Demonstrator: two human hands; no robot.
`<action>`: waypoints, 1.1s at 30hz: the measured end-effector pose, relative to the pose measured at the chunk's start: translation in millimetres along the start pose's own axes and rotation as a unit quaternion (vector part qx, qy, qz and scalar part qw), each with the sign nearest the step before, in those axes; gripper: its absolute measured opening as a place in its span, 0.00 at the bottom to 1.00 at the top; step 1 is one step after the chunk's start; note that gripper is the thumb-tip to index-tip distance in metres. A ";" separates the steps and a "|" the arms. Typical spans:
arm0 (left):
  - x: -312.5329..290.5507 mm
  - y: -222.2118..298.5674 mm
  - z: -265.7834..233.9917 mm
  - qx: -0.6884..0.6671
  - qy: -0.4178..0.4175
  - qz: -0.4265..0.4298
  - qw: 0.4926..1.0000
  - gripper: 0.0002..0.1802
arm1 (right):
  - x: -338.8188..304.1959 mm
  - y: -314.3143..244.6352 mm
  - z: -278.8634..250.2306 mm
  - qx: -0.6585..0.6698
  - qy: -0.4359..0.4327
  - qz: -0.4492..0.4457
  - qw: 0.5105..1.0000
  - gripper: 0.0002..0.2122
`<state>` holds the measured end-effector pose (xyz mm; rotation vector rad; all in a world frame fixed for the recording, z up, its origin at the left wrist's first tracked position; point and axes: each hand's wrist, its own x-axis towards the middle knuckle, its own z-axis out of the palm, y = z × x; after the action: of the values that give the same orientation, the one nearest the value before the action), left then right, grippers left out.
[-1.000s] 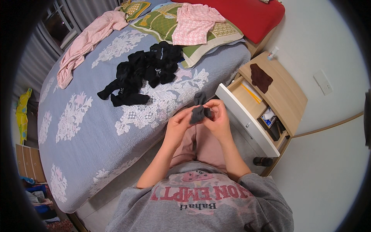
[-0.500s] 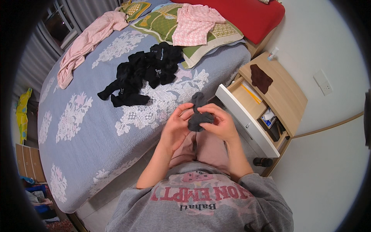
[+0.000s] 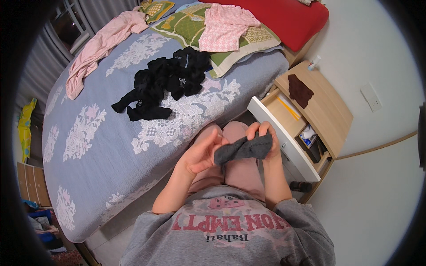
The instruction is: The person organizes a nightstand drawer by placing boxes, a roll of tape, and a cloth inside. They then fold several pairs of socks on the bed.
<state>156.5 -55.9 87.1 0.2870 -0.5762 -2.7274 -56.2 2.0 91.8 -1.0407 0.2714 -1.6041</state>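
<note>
A dark grey sock (image 3: 243, 149) is stretched sideways above my lap. My right hand (image 3: 270, 139) grips its right end, fingers curled over the top. At the opposite end, my left hand (image 3: 202, 153) holds the sock's edge with its fingers; part of that grip is hidden. Beyond my hands, a loose pile of black socks (image 3: 155, 84) lies on the blue bedspread, some overlapping.
The bed (image 3: 102, 177) has a white floral bedspread. Pink clothing (image 3: 104, 46) and a green pillow (image 3: 182, 26) lie farther back. To the right, a nightstand (image 3: 326, 104) has its drawer (image 3: 284, 137) pulled out; a brown cloth (image 3: 300, 91) rests on top.
The grey sock, bunched up before, is now drawn out lengthwise between my hands. My right hand has moved right and my hands are farther apart.
</note>
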 end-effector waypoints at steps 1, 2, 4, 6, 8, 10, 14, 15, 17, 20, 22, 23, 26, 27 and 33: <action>-1.1 -4.0 -3.4 0.009 -0.049 -0.018 0.999 0.27 | 0.2 1.3 -2.3 0.032 -0.011 0.007 0.999 0.14; -4.6 -7.9 -5.8 0.085 -0.045 -0.035 0.995 0.25 | 0.0 3.8 -6.1 0.064 -0.023 0.015 0.998 0.15; -5.1 -6.8 7.1 0.114 -0.029 0.005 0.993 0.23 | -1.0 5.3 -7.9 0.098 -0.030 0.035 0.994 0.17; -3.2 2.5 4.0 0.083 0.014 0.051 0.995 0.18 | -2.8 5.8 -7.3 0.100 -0.020 0.056 0.993 0.17; -0.5 10.3 -1.2 0.001 0.063 0.104 0.993 0.12 | -3.5 7.9 -5.9 0.100 -0.001 0.071 0.993 0.16; 4.3 14.9 19.2 -0.039 0.096 0.139 0.985 0.11 | 1.7 7.5 -3.5 0.069 0.006 0.070 0.995 0.14; -2.3 14.0 21.9 0.006 0.099 0.169 0.981 0.14 | 9.8 -14.5 8.2 -0.006 0.060 0.163 0.985 0.12; -4.3 14.6 19.6 0.031 0.080 0.170 0.982 0.15 | 9.3 -21.1 9.4 -0.016 0.095 0.214 0.972 0.12; -6.1 19.5 17.0 0.089 -0.004 0.164 0.983 0.16 | 13.7 -19.3 13.7 -0.098 0.136 0.178 0.970 0.11; -5.1 23.9 19.3 0.171 -0.065 0.132 0.974 0.14 | 19.8 -16.6 21.4 -0.287 0.161 0.092 0.940 0.12; -6.7 19.9 32.7 0.210 0.001 0.145 0.967 0.11 | 20.7 -12.7 27.5 -0.407 0.179 0.044 0.895 0.13; -4.7 16.8 36.9 0.229 0.034 0.152 0.961 0.10 | 21.5 -11.3 31.7 -0.464 0.188 0.020 0.866 0.13; 8.4 6.2 42.4 0.262 0.090 0.201 0.940 0.11 | 28.3 -1.9 41.2 -0.631 0.142 -0.160 0.746 0.15; 13.1 3.2 42.1 0.277 0.107 0.225 0.928 0.10 | 29.8 2.3 40.6 -0.659 0.125 -0.224 0.707 0.15; 27.2 -6.9 47.8 0.327 0.238 0.319 0.857 0.05 | 25.3 12.3 41.0 -0.721 0.101 -0.209 0.653 0.19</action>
<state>116.9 -43.0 123.7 0.7498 -1.1778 -1.6649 -16.6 -10.1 119.5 -2.2021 1.7934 -1.7706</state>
